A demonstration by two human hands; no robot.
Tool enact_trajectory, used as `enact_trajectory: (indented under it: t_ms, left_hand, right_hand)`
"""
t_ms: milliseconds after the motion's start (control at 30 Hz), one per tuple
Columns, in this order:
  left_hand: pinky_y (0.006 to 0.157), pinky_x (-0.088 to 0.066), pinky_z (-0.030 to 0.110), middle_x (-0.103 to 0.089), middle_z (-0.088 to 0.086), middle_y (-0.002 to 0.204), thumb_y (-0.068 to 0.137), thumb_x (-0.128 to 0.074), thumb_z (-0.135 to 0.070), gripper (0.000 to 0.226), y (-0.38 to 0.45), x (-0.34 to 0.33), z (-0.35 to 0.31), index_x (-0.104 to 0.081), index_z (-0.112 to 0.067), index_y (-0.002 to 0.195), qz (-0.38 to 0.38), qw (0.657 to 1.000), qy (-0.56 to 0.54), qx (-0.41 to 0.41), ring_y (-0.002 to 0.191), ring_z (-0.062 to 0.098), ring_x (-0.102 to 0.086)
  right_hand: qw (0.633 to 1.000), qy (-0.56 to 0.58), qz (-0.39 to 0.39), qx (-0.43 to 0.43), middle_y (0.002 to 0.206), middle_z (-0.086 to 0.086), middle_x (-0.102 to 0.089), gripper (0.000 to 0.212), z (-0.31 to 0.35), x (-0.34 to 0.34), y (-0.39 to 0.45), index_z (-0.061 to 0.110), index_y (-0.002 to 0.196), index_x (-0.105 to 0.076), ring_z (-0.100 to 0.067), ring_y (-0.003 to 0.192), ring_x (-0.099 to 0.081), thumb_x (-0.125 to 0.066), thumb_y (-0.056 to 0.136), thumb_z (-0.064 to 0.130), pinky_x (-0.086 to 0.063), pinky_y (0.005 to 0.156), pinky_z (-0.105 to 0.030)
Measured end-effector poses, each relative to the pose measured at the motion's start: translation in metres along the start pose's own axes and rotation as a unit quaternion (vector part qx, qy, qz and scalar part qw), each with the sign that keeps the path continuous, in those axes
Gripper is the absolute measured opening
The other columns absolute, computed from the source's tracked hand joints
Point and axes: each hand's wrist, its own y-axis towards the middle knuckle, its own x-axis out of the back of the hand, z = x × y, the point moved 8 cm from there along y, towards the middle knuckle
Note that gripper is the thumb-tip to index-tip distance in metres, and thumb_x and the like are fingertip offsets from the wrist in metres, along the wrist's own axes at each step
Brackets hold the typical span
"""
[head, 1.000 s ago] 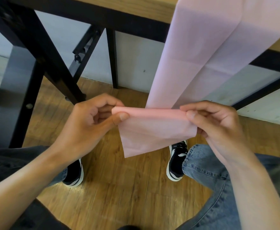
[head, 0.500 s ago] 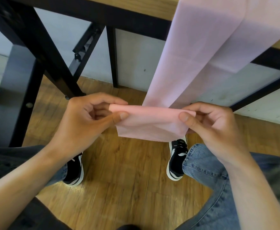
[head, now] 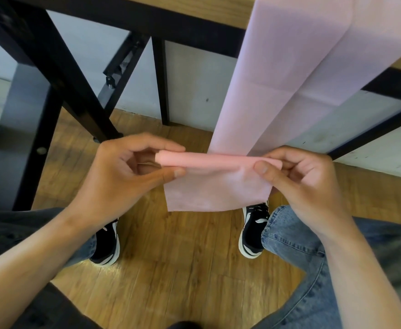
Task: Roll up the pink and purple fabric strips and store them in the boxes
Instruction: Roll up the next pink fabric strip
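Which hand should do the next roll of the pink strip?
Probably both: the left hand and the right hand each pinch one end of the pink strip.

One head-worn wide-angle view only; it looked steeply down from my head past the table edge (head: 194, 5) to the floor (head: 182, 269). My hands sat close, mid-frame.

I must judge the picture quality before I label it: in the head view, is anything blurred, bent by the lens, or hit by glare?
Head view: the hands and the pink strip are fairly sharp, with soft edges; the table legs splay outward, a wide-angle effect; bright glare lies on the floor near the bottom; the forearms at the lower corners look soft.
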Motion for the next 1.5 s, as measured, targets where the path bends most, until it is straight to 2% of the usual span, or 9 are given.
enact_trajectory:
  t_ms: [100, 300, 500, 667, 867, 1067, 1200, 1333, 1500]
  left_hand:
    - [0.074, -0.059, 0.018, -0.076, -0.011, 0.102, 0.084, -0.073, -0.020, 0.022, 0.000, -0.001, 0.000, -0.071, -0.026, 0.105, 0.001, 1.000, 0.015, 0.004, 0.094, 0.011, -0.074]
    - [0.074, -0.061, 0.023, -0.076, -0.008, 0.101, 0.086, -0.071, -0.023, 0.019, -0.001, -0.001, 0.006, -0.071, -0.023, 0.105, 0.009, 1.000, 0.008, 0.022, 0.095, 0.014, -0.074]
    - [0.073, -0.062, 0.022, -0.078, -0.005, 0.102, 0.079, -0.076, -0.013, 0.034, 0.000, -0.004, 0.007, -0.071, -0.018, 0.112, 0.017, 0.998, -0.045, 0.037, 0.089, 0.015, -0.077]
    - [0.069, -0.061, 0.021, -0.079, -0.001, 0.097, 0.081, -0.073, -0.008, 0.030, 0.004, -0.001, 0.009, -0.070, -0.014, 0.111, 0.016, 0.997, -0.061, 0.033, 0.085, 0.016, -0.077]
    - [0.075, -0.061, 0.023, -0.077, 0.004, 0.103, 0.083, -0.069, -0.006, 0.033, 0.002, -0.008, 0.013, -0.067, -0.011, 0.115, 0.037, 0.992, -0.105, 0.051, 0.094, 0.020, -0.076]
    - [0.075, -0.060, 0.021, -0.076, 0.004, 0.100, 0.086, -0.070, -0.008, 0.032, 0.002, -0.006, 0.009, -0.066, -0.014, 0.117, 0.032, 0.997, -0.067, 0.036, 0.092, 0.017, -0.075]
    - [0.073, -0.061, 0.021, -0.077, 0.002, 0.099, 0.083, -0.073, -0.011, 0.032, 0.001, -0.007, 0.006, -0.068, -0.016, 0.114, 0.038, 0.998, -0.041, 0.025, 0.088, 0.017, -0.076]
    - [0.071, -0.058, 0.015, -0.077, -0.004, 0.099, 0.087, -0.070, -0.015, 0.022, 0.002, -0.002, 0.008, -0.070, -0.020, 0.108, 0.004, 0.999, -0.018, 0.043, 0.091, 0.013, -0.075]
    - [0.080, -0.059, 0.020, -0.077, -0.010, 0.100, 0.086, -0.071, -0.024, 0.031, 0.002, 0.005, 0.002, -0.070, -0.019, 0.117, -0.001, 0.997, 0.077, 0.012, 0.096, 0.005, -0.073]
  right_hand:
    - [1.000, 0.003, 0.017, 0.004, 0.084, -0.007, -0.077, 0.014, 0.001, -0.002, 0.000, 0.015, 0.095, -0.078, -0.020, 0.076, -0.072, -0.078, 0.088, 0.027, -0.058, 0.070, -0.033]
    - [0.999, 0.035, 0.033, 0.008, 0.091, -0.004, -0.079, 0.023, 0.007, -0.006, 0.000, 0.012, 0.094, -0.076, -0.017, 0.082, -0.076, -0.080, 0.072, 0.012, -0.061, 0.070, -0.025]
    - [1.000, 0.000, -0.022, 0.014, 0.074, -0.013, -0.071, 0.012, 0.003, 0.007, 0.001, 0.023, 0.086, -0.079, -0.012, 0.064, -0.064, -0.081, 0.083, 0.034, -0.053, 0.058, -0.022]
    - [0.998, 0.041, -0.038, 0.011, 0.078, -0.025, -0.066, 0.040, 0.001, 0.012, 0.003, 0.029, 0.089, -0.081, -0.024, 0.065, -0.062, -0.082, 0.069, 0.064, -0.054, 0.061, -0.032]
    - [0.996, 0.084, -0.012, -0.012, 0.074, -0.005, -0.069, 0.044, 0.001, 0.009, 0.003, 0.029, 0.086, -0.080, -0.021, 0.066, -0.061, -0.084, 0.064, 0.067, -0.052, 0.060, -0.026]
    - [0.993, 0.117, -0.008, -0.027, 0.069, -0.009, -0.067, 0.018, 0.001, 0.006, 0.002, 0.029, 0.092, -0.081, -0.017, 0.064, -0.059, -0.074, 0.076, 0.033, -0.050, 0.055, -0.022]
    - [0.994, 0.103, -0.016, -0.024, 0.086, -0.036, -0.062, 0.028, 0.000, 0.009, 0.002, 0.026, 0.088, -0.081, -0.029, 0.069, -0.056, -0.081, 0.072, 0.049, -0.048, 0.056, -0.025]
    - [0.993, 0.113, 0.039, -0.020, 0.092, -0.009, -0.078, 0.033, 0.001, 0.002, 0.002, 0.028, 0.094, -0.082, -0.015, 0.078, -0.073, -0.087, 0.066, 0.043, -0.057, 0.063, -0.022]
    - [0.998, 0.059, 0.019, 0.002, 0.092, -0.005, -0.080, 0.023, 0.007, 0.003, 0.001, 0.020, 0.096, -0.080, -0.018, 0.082, -0.076, -0.079, 0.073, 0.018, -0.060, 0.068, -0.023]
